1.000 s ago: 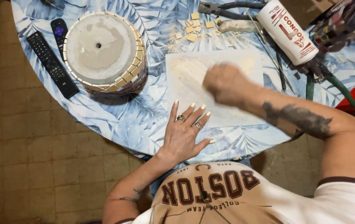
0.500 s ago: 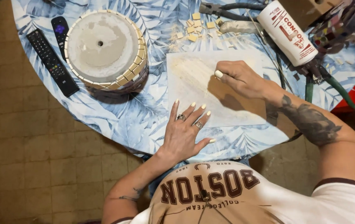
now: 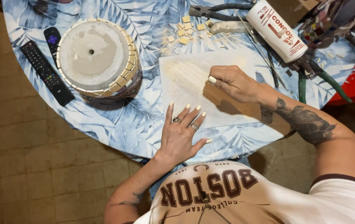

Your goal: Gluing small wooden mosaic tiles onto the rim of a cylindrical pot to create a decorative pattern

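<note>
While left hand [image 3: 180,135] lies flat, fingers spread, on white sheet [image 3: 190,85], right hand [image 3: 235,83] curled, contents unclear

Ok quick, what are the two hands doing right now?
Left hand: open, flat, fingers spread, on the sheet edge.
Right hand: curled shut on the sheet; whether it holds anything cannot be told.

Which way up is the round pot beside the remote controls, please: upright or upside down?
Upside down. The pot shows its flat grey base with a drain hole in the middle, and small tiles ring its edge.
</note>
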